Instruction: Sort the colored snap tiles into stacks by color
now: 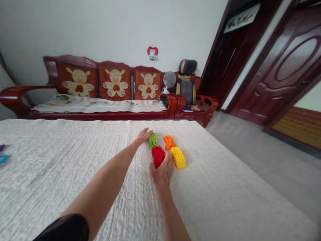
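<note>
Four small groups of toothed plastic toy pieces, sorted by colour, lie close together on a white textured cloth (100,140). My right hand (163,172) is curled around the red toy pieces (158,156), thumb on the left side and fingers on the right. Just beyond them are the green toy pieces (152,140). My left hand (144,135) reaches to their far left edge with fingers stretched out and apart, seeming to touch them. To the right of my right hand rest the yellow toy pieces (178,158), in a row with the orange toy pieces (169,142) behind.
A purple piece (2,147) and a blue piece (4,159) lie at the far left edge. Past the cloth stands a wooden sofa (100,116) with bear cushions, a small fan (169,79) and an armchair (210,103). The cloth's right edge borders the floor (240,140).
</note>
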A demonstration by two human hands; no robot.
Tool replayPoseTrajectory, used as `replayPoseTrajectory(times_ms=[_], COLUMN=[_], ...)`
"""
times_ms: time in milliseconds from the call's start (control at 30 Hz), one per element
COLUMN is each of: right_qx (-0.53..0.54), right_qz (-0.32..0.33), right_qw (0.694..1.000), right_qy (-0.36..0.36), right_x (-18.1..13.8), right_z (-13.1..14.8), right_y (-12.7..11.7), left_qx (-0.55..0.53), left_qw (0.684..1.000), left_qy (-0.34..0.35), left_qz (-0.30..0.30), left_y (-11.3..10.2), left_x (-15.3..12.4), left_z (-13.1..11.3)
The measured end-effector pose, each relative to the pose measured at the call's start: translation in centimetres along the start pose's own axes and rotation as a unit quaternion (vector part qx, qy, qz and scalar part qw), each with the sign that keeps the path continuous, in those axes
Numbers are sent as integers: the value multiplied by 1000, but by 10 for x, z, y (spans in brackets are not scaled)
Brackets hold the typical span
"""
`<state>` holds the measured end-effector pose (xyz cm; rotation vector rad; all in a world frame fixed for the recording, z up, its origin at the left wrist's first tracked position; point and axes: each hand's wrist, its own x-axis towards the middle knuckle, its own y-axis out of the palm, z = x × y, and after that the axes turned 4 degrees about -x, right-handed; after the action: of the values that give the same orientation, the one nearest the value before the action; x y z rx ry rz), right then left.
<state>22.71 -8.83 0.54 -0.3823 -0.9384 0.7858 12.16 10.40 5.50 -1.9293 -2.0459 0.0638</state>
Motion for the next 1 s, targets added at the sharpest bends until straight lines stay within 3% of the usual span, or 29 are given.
replayPoseTrajectory(times_ms=[167, 433, 733, 1000], right_qx=[-8, -12, -9, -15], right_qz=[25, 67, 79, 87], right_qw=[1000, 997, 996, 996], right_qy=[9, 45, 46, 29], right_x=[2, 2, 3, 6], right_z=[1, 12, 10, 8], right_y=[0, -13, -11, -9], left_qx=[-1, 9, -66, -98], left_qw=[998, 996, 982, 986], left_qy=[-19, -3, -94, -66], left_qz=[54, 90, 152, 115], left_y=[24, 19, 5, 5], left_x=[5, -11, -20, -33], left_z=[0, 4, 4, 7])
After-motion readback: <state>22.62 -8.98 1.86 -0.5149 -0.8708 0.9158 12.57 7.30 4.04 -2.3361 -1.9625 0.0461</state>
